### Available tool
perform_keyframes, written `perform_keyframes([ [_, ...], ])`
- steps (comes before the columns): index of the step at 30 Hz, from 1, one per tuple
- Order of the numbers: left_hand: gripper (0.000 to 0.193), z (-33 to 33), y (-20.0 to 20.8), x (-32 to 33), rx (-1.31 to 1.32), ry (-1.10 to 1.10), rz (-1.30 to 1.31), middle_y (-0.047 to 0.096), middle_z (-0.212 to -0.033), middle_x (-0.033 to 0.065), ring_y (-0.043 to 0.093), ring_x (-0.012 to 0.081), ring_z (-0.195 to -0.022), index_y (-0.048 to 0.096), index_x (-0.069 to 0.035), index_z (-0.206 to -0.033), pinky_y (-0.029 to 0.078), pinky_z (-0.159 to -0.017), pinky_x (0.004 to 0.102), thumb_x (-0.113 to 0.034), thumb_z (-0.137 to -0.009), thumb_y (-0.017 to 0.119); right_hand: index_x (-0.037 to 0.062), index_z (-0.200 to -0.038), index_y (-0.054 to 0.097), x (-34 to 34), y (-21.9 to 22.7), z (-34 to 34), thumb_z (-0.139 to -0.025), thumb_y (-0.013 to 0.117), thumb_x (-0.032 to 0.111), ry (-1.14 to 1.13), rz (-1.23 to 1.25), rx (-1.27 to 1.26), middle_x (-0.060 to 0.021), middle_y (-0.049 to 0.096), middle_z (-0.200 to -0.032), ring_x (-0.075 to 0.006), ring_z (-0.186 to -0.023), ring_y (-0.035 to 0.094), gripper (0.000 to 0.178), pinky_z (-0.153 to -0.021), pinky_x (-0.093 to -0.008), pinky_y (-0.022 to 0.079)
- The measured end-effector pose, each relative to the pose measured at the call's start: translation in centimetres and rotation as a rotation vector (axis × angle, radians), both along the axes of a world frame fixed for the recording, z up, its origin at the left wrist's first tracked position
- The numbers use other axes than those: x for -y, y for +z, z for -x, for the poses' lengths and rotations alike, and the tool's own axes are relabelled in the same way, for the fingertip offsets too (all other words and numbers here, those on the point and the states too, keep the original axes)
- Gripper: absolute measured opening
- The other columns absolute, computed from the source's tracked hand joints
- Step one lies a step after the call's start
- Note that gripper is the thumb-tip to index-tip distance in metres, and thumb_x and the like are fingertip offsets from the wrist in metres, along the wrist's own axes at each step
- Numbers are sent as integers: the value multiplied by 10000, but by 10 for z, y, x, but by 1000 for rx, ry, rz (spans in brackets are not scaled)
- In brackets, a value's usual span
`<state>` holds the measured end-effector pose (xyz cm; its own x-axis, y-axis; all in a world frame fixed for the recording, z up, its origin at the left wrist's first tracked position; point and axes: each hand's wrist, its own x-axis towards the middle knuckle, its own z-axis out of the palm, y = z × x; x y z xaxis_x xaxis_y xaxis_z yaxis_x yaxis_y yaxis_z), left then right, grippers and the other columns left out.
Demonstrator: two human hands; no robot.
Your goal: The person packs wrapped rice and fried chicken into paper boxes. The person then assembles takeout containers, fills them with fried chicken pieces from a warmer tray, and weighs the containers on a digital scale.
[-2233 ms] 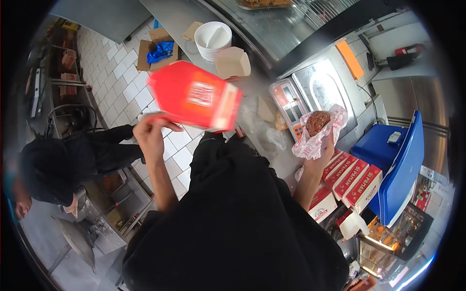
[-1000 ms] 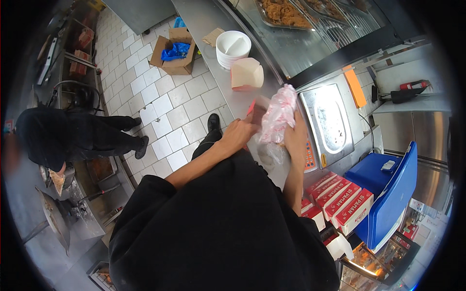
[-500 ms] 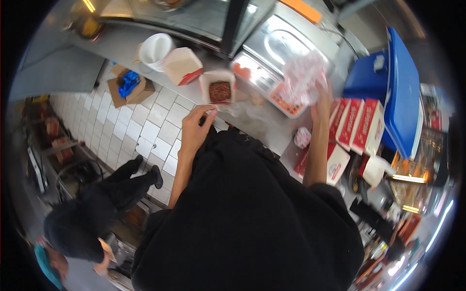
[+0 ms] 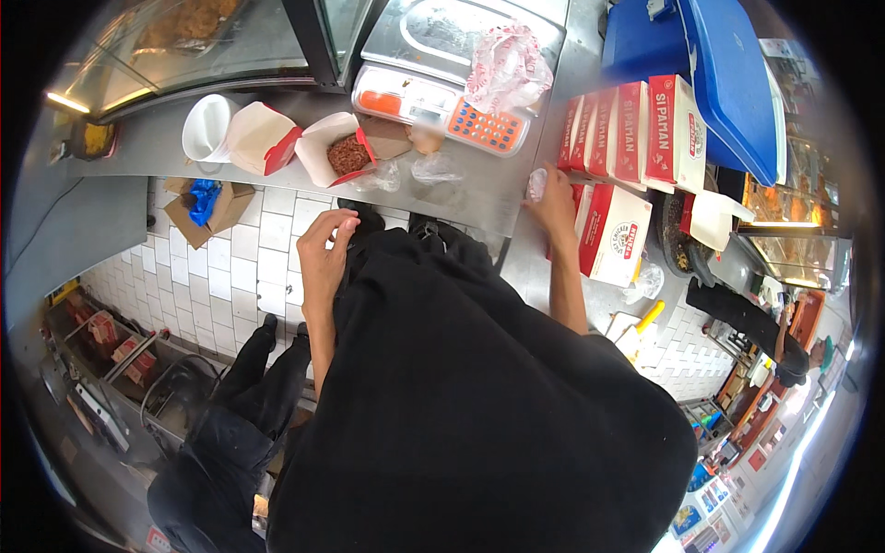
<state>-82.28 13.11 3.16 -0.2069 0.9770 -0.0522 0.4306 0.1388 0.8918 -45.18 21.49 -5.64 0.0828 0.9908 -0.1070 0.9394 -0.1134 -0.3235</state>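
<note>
In front of my body, my left hand (image 4: 323, 249) hovers over the counter's near edge, its fingers curled and nothing visible in them. To the right, my right hand (image 4: 555, 212) closes its fingers on a small pink-and-white wrapped bundle (image 4: 536, 185) at the metal counter. A crumpled white plastic bag with pink print (image 4: 512, 66) lies over the digital scale (image 4: 489, 127), partly covering its orange keypad. Left of the scale, an open red-and-white carton (image 4: 324, 143) leans back with reddish-brown rice (image 4: 348, 156) inside. Clear plastic film (image 4: 437, 169) lies near it.
Red-and-white boxes (image 4: 616, 129) stand in a row beside my right hand, with a blue bin (image 4: 728, 83) behind. An open carton (image 4: 260, 136) and a white tub (image 4: 206, 129) sit at left. Another person (image 4: 217, 461) stands at lower left.
My right hand has left the plastic bag, which now rests on the scale, and has taken hold of the wrapped bundle. My view has shifted to the right; my left hand stays curled.
</note>
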Motion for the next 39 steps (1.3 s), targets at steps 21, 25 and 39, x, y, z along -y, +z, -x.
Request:
perform_keyframes([
  [21,513,-12,-32,60,1034,204,-145,664,-1022,32,597,102,-956,640,-34,-1158,499,-839,285,-485,-1036,427,1,-1448,336,56,99,203,-780,784,116,385,828,-1500,-156,496,-1324,-289,-1197,526,812,-1010,-425,454],
  [25,475,32,-9,123,870,442,-278,538,-787,-57,492,37,-756,602,-85,-888,423,-678,247,-517,-1019,458,14,-1403,376,89,102,267,-734,813,92,878,948,-1278,-130,505,-1298,-247,-1168,536,802,-991,-392,448],
  [39,546,86,-11,296,952,917,-326,557,-726,-28,482,81,-691,609,-125,-864,366,-513,259,-635,-969,443,41,-1295,405,206,100,383,-630,855,29,1082,1347,-1045,-115,551,-1143,-234,-1091,564,803,-922,-350,488],
])
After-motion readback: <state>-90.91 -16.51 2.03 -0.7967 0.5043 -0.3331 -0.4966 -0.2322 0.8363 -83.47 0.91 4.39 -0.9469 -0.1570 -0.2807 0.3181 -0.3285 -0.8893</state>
